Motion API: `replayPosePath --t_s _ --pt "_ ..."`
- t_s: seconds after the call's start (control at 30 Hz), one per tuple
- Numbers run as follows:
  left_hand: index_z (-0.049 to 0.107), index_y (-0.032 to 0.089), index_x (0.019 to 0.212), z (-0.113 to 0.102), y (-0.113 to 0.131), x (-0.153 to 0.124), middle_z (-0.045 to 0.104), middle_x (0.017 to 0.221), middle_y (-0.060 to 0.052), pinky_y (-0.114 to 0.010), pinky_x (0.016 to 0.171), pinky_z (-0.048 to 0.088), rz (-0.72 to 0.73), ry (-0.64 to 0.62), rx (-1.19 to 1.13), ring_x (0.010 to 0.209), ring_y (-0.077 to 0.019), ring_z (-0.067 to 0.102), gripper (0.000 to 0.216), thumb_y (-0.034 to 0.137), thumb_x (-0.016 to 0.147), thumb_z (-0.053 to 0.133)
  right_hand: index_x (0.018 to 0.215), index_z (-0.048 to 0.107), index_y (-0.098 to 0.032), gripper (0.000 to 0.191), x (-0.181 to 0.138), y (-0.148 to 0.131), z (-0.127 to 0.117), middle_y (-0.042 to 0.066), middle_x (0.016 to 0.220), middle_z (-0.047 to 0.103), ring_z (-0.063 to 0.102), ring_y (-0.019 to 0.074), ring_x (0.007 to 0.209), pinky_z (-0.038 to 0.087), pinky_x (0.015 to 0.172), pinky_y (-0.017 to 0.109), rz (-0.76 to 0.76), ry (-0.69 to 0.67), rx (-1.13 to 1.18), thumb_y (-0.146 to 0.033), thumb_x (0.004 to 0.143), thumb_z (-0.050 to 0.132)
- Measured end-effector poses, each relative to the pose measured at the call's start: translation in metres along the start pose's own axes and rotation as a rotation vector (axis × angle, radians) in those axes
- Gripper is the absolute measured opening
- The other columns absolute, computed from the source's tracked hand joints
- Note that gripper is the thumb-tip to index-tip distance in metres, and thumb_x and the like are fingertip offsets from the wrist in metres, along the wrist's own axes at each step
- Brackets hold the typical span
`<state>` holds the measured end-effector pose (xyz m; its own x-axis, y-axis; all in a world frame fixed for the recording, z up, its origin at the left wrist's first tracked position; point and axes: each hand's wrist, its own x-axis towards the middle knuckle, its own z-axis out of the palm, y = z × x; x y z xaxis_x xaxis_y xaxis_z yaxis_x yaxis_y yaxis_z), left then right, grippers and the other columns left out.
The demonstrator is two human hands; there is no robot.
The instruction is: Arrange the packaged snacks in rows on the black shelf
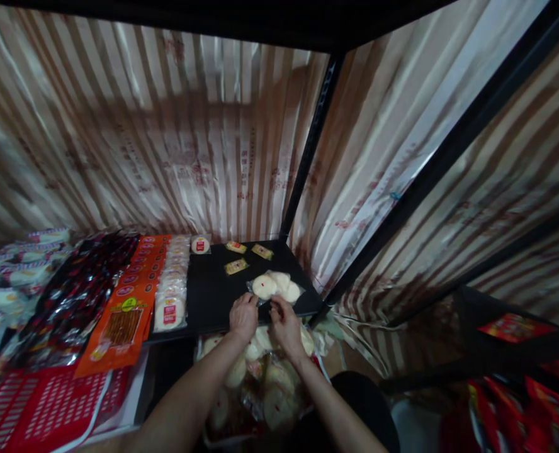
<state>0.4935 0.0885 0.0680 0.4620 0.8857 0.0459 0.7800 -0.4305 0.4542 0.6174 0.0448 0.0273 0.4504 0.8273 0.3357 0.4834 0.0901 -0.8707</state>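
A clear bag of pale round cakes [265, 286] lies at the right end of the black shelf [208, 302], one cake showing a small red mark. At the bag's near left corner, the curled fingers of my left hand [244, 316] are closed on the plastic. My right hand [285, 322] pinches the bag's near edge, its fingertips partly hidden. Below my wrists, a basket holds more bagged round cakes [279, 393]. Behind the bag, small yellow packets [237, 267] lie on the shelf.
Left along the shelf are a row of wrapped round cakes [172, 283], an orange snack pack [119, 327], dark packets [72, 296] and white packets [29, 270]. A red basket [48, 402] stands front left. A black post [315, 138] rises at the corner; striped sheeting [213, 151] hangs behind.
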Motion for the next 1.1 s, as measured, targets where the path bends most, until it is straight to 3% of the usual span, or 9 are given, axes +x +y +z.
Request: replayPosePath --t_s 0.1,0.27,0.43,0.6,0.77,0.93,1.1 --pt "0.052 0.022 0.121 0.001 -0.001 0.001 0.053 0.125 -0.007 -0.033 0.097 0.036 -0.001 -0.007 -0.002 0.116 -0.0203 0.047 0.04 0.015 0.083 0.044 0.094 0.064 -0.017 0.029 0.006 0.004 0.01 0.013 0.105 0.065 0.062 0.0245 0.097 0.049 0.087 0.043 0.073 0.068 0.038 -0.026 0.072 0.047" --pt "0.047 0.019 0.127 0.003 -0.004 0.002 0.035 0.145 -0.006 -0.036 0.105 0.029 0.075 -0.022 -0.043 0.134 -0.0191 0.028 0.051 0.007 0.078 0.039 0.089 0.066 -0.019 0.026 0.009 0.003 0.021 0.008 0.093 0.07 0.065 0.0223 0.086 0.051 0.083 0.041 0.145 0.058 0.135 -0.026 0.071 0.048" --pt "0.057 0.019 0.113 0.002 -0.009 0.001 0.047 0.137 -0.006 -0.033 0.108 0.026 0.066 0.001 -0.284 0.127 -0.0172 0.04 0.046 0.005 0.071 0.047 0.087 0.066 -0.02 0.024 0.006 -0.011 0.023 0.008 0.095 0.069 0.063 0.0222 0.091 0.047 0.089 0.041 0.14 0.046 0.2 -0.024 0.07 0.049" --pt "0.05 0.023 0.115 0.002 -0.014 0.003 0.061 0.119 -0.003 -0.031 0.1 0.037 -0.076 0.059 -0.48 0.112 -0.0158 0.054 0.047 0.005 0.072 0.048 0.083 0.065 -0.021 0.021 0.004 -0.032 0.026 0.007 0.09 0.067 0.061 0.021 0.089 0.047 0.086 0.038 0.061 0.005 0.167 -0.023 0.071 0.047" --pt "0.042 0.02 0.125 0.005 -0.019 0.005 0.065 0.11 -0.006 -0.028 0.092 0.044 -0.192 0.123 -0.667 0.103 -0.0153 0.06 0.052 0.008 0.076 0.051 0.082 0.064 -0.021 0.02 0.001 -0.057 0.028 0.006 0.091 0.065 0.059 0.0192 0.091 0.046 0.087 0.034 -0.107 -0.092 0.063 -0.02 0.075 0.045" --pt "0.045 0.016 0.123 0.006 -0.022 0.004 0.068 0.098 -0.005 -0.022 0.081 0.048 -0.261 0.186 -0.788 0.091 -0.0124 0.064 0.044 0.009 0.08 0.045 0.081 0.063 -0.021 0.02 -0.002 -0.071 0.028 0.006 0.091 0.065 0.06 0.0186 0.089 0.047 0.085 0.032 -0.144 -0.139 0.058 -0.021 0.078 0.043" --pt "0.052 0.016 0.117 -0.003 -0.03 0.004 0.068 0.099 -0.006 -0.022 0.077 0.049 -0.279 0.211 -0.785 0.088 -0.0127 0.064 0.039 0.01 0.08 0.042 0.081 0.063 -0.021 0.022 -0.002 -0.079 0.024 0.006 0.094 0.066 0.06 0.0178 0.092 0.047 0.086 0.032 -0.211 -0.213 -0.006 -0.019 0.081 0.041"
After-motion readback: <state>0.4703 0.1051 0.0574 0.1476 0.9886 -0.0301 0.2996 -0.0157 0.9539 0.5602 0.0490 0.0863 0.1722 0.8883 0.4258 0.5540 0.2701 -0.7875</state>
